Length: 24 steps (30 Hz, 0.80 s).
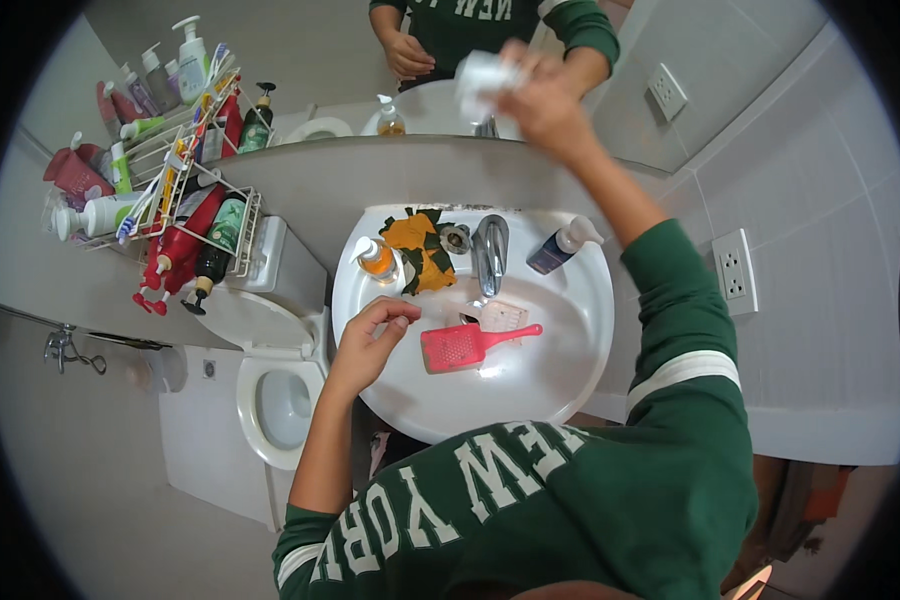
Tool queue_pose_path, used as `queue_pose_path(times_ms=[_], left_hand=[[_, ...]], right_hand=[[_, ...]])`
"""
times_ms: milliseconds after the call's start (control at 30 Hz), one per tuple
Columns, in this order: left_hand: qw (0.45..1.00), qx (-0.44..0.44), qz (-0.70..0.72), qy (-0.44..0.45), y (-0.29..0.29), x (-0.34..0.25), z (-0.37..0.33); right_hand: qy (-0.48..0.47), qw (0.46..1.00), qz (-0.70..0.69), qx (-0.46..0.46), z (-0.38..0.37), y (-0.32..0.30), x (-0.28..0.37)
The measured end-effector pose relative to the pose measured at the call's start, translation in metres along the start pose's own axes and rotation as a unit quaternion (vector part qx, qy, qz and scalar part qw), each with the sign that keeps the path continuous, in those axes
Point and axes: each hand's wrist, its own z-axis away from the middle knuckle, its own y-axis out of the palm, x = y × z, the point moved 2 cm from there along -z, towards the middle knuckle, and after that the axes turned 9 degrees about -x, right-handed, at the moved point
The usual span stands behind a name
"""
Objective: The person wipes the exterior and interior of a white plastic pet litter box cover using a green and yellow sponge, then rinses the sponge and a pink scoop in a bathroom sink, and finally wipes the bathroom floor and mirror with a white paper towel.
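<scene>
While the right hand (542,98) is stretched up against the mirror (300,50), its fingers are wrapped shut around a crumpled white cloth (482,75), pressing it onto the glass just above the tap (490,252). So the cloth is up high at the mirror's lower edge, well clear of the basin. You can see the reflection of the same arm meeting it from the other side.

The left hand (367,345) rests on the left rim of the white sink (570,370), fingers curled loosely inward with the thumb meeting the index fingertip, and as far as I can tell there's nothing in it. It's just beside an orange soap pump bottle (377,259), not touching.

In the basin lies a pink brush (468,345) with its handle pointing right, and a small pinkish clear thing (500,316) sits right behind it, can't make out what that is. A yellow and dark green rag (420,250) is bunched up on the back rim between the soap bottle and the tap. On the other side of the tap there's a blue bottle with a white cap (560,246), tipped over on its side.

Left of the sink is the toilet (275,385), lid up, and above its tank hangs a white wire rack (185,185) crammed with tubes, bottles and toothbrushes. A wall socket (735,272) sits on the tiles to the right.
</scene>
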Motion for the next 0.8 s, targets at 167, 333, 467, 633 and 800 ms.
queue_pose_path(times_ms=[167, 333, 467, 633, 800], left_hand=[[0.999, -0.002, -0.045, 0.002, -0.024, 0.01, 0.01], [0.998, -0.044, -0.003, -0.041, -0.031, 0.017, 0.01], [0.999, 0.004, -0.036, -0.003, -0.029, 0.005, 0.002], [1.0, -0.006, 0.004, 0.008, -0.042, 0.005, 0.011], [1.0, -0.017, -0.006, 0.021, -0.063, 0.016, 0.021]], right_hand=[[-0.022, 0.989, -0.041, 0.137, 0.029, 0.006, 0.058], [0.055, 0.984, 0.074, -0.155, -0.098, -0.009, 0.012], [0.117, 0.991, 0.042, -0.041, -0.101, 0.012, 0.025], [0.012, 0.992, 0.001, 0.127, -0.004, 0.057, 0.071], [0.059, 0.998, -0.001, 0.004, -0.06, 0.038, 0.101]])
